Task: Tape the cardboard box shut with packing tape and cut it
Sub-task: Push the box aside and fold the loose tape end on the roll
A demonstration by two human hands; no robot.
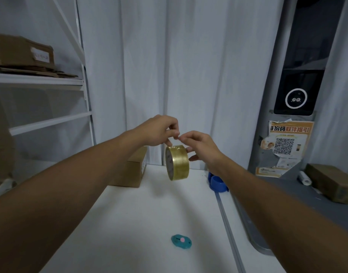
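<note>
A roll of yellowish clear packing tape (178, 162) hangs in the air above the white table (141, 217), held up between both hands. My left hand (159, 132) pinches at the roll's top edge with thumb and fingers. My right hand (200, 146) grips the roll's far side, its fingertips meeting the left hand's at the top. A small cardboard box (132, 170) stands on the table behind my left forearm, partly hidden by it. A small teal cutter with a pink button (181, 241) lies on the table near the front.
A blue plastic object (218, 183) sits at the table's right edge. A grey kiosk (295, 85) with a poster stands at the right, with a brown parcel (332, 183) and a white roll (304, 178) beside it. White shelving (39, 80) with cardboard is at the left.
</note>
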